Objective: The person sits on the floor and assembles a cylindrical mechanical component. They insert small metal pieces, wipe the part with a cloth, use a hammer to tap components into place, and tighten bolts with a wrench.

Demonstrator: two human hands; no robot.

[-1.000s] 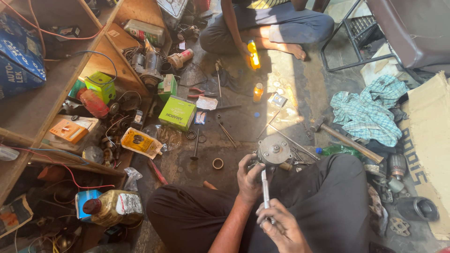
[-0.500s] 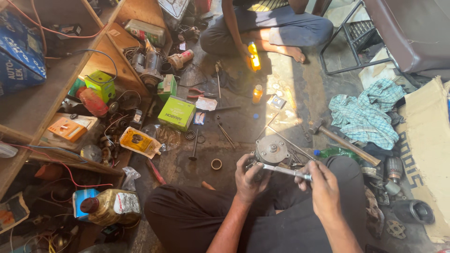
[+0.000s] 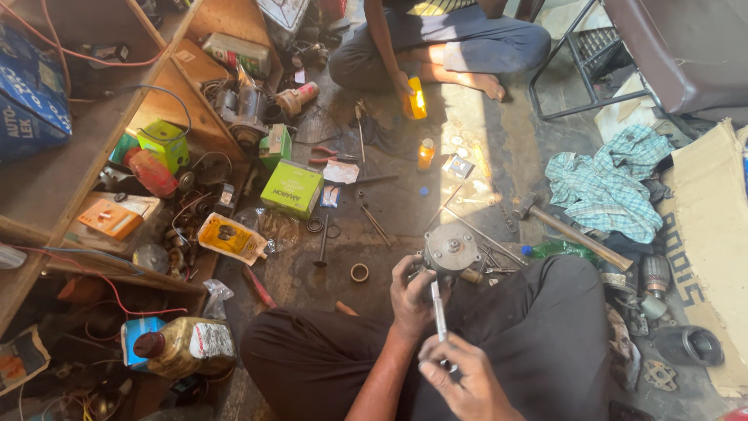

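Bare floor patch [image 3: 405, 206] lay open ahead of the motor part [image 3: 452, 251], green box [image 3: 291, 189] and loose rings [image 3: 359, 272] crowded left, hammer [image 3: 573, 231] and checked cloth [image 3: 612, 183] blocked right.

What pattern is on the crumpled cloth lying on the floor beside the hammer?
The crumpled cloth is teal-and-white checked, seen in the head view.

The round motor housing [image 3: 452, 249] sits on the floor just ahead of the person's knees, the left hand [image 3: 411, 292] against its left side and the right hand [image 3: 460, 382] nearer the camera, gripping a slim tool [image 3: 439, 312] that points up toward the housing. Left of the housing lie a small ring [image 3: 359, 272] and, farther left, a box [image 3: 291, 189] beside the shelf unit [image 3: 93, 156]. To the right a hammer [image 3: 569, 230] lies below a crumpled cloth [image 3: 612, 183], apparently touching it, and a second person [image 3: 436, 39] sits behind.
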